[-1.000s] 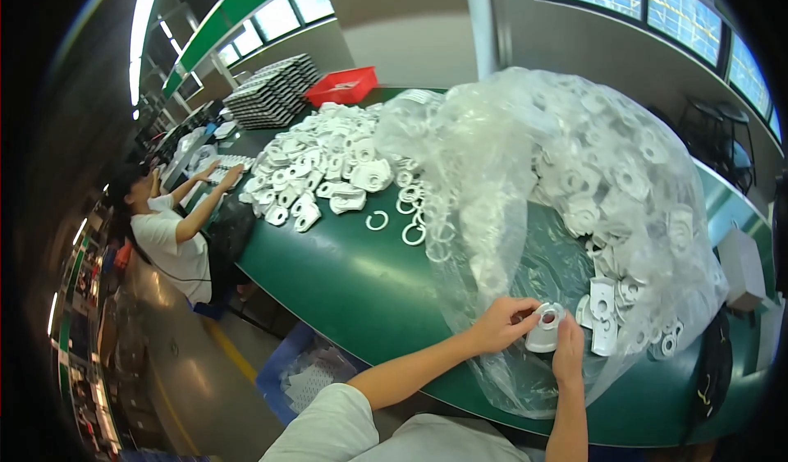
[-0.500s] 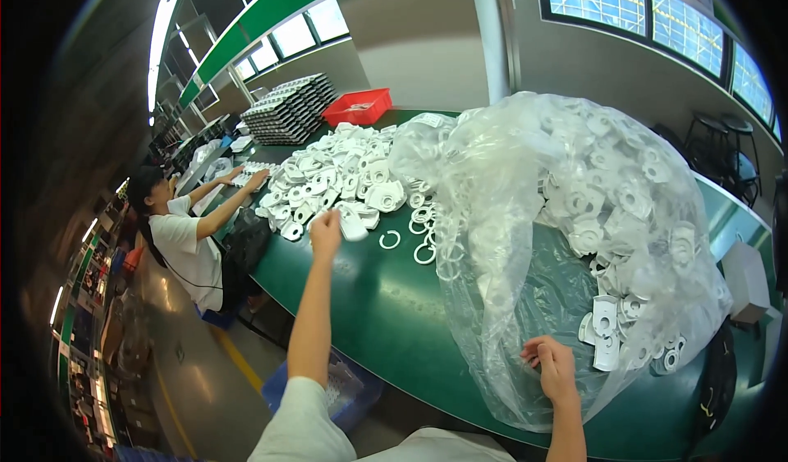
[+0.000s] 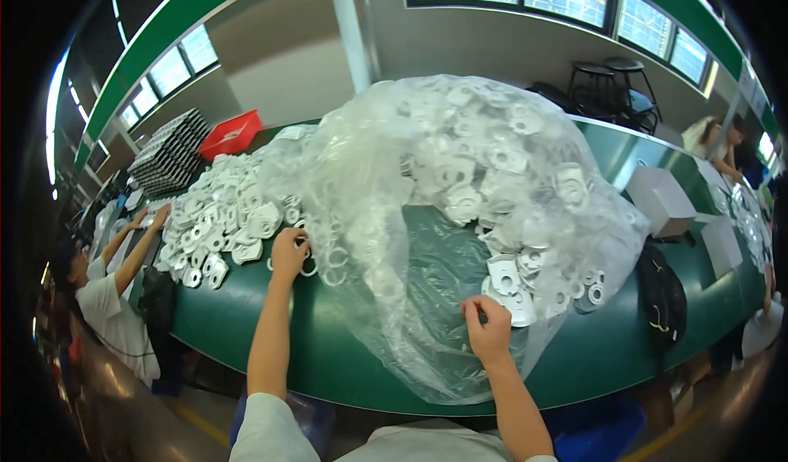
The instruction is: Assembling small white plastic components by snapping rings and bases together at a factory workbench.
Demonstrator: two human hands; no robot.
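Observation:
My left hand (image 3: 289, 255) is over the green table beside several loose white rings (image 3: 309, 267), its fingers curled and closed. Whatever may be in them is hidden. Left of it a broad heap of white plastic parts with round holes (image 3: 222, 208) spreads over the table. My right hand (image 3: 487, 328) is above the open mouth of a large clear plastic bag (image 3: 386, 298), fingers bent round toward the thumb. I cannot make out anything between them. White plates with round holes (image 3: 503, 275) spill out just beyond that hand, and many more fill the bag.
At the far left stand stacked trays (image 3: 170, 154) and a red bin (image 3: 232, 136), with a co-worker (image 3: 111, 302) reaching to the heap's edge. White boxes (image 3: 659, 202) and a black bag (image 3: 662, 291) lie to the right. Another person (image 3: 712, 144) sits beyond them.
My view has turned to the right. The left hand has drawn back from the heap, where a white part was at its fingers, to the rings. My right hand has moved closer to the spilled plates, its fingers more curled.

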